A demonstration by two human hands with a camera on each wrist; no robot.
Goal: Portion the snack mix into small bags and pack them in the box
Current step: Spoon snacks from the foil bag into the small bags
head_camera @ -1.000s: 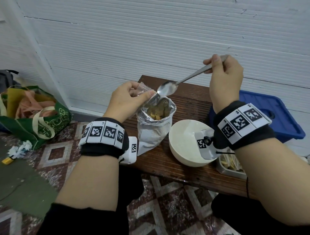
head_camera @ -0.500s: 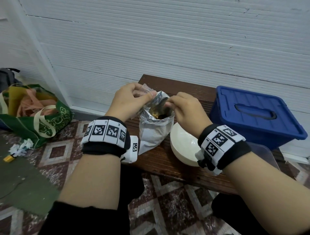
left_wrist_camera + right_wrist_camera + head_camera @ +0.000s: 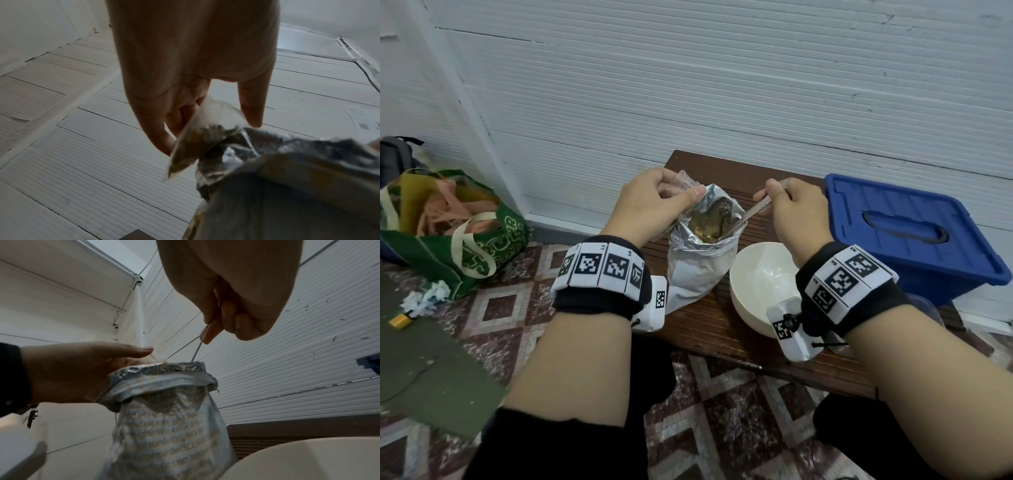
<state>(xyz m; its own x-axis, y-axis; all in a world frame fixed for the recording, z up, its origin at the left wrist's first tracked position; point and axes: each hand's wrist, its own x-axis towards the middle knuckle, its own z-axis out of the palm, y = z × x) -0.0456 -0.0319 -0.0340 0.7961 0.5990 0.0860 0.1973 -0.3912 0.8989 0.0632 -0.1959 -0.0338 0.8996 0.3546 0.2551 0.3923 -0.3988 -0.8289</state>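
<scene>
On the dark slatted wooden desk [image 3: 709, 329] stands the crinkled silver foil snack pouch [image 3: 697, 270], mouth rolled open so I can reach the brown snack mix [image 3: 709, 222] inside. My left hand [image 3: 650, 205] pinches a small clear plastic bag [image 3: 679, 180] right at the pouch's rim, close by for a short carry, I'd say. My right hand [image 3: 796, 212] is clenched round the thin metal spoon [image 3: 755, 210], handle angled down into the pouch to scoop. The round cream bowl [image 3: 760, 284] waits just beside, and the blue lidded plastic box [image 3: 907, 233] sits shut at my right, ready for packing later
</scene>
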